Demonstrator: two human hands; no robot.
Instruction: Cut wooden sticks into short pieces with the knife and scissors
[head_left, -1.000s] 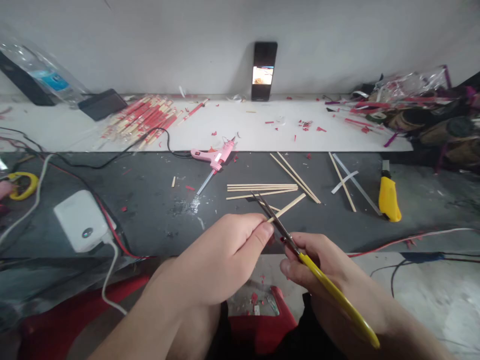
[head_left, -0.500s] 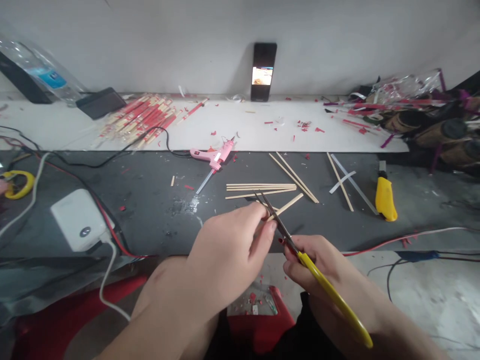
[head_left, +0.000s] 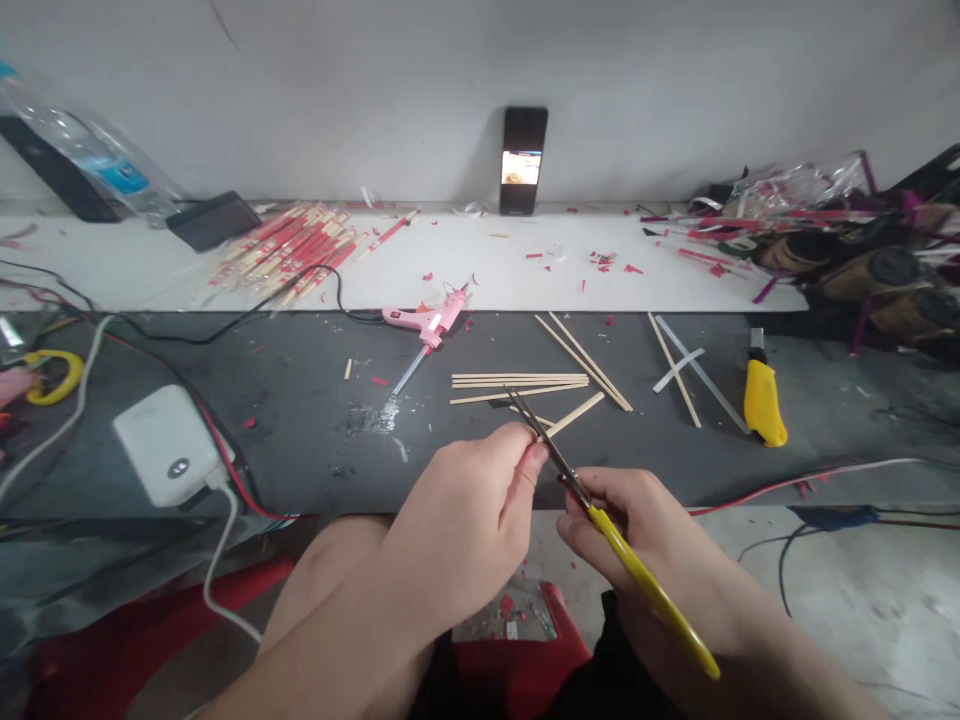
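Thumb and forefinger of the left hand (head_left: 469,520) pinch the near end of a stick (head_left: 577,412), which points away to the right above the grey table (head_left: 300,420). The blades of the scissors (head_left: 649,580) cross the stick just beyond those fingertips; whether they bite into it is too fine to tell from here. The right hand (head_left: 645,520) grips the scissors near the pivot, thumb on one side and forefinger on the other, with the yellow handle running back over the hand toward the wrist.

Just past the blade tips, more sticks (head_left: 517,382) lie nearly side by side, and a slanting pair (head_left: 585,365) rests to their right. Farther right come white strips (head_left: 701,368), crossed with another stick (head_left: 675,370), then a yellow knife (head_left: 765,405). Left of the row sits a pink glue gun (head_left: 427,322); nearer the left edge, a white power bank (head_left: 165,440). On the white board (head_left: 465,240) behind, red-wrapped chopsticks (head_left: 292,250) lie heaped, and a phone (head_left: 523,165) leans upright against the wall (head_left: 375,90).
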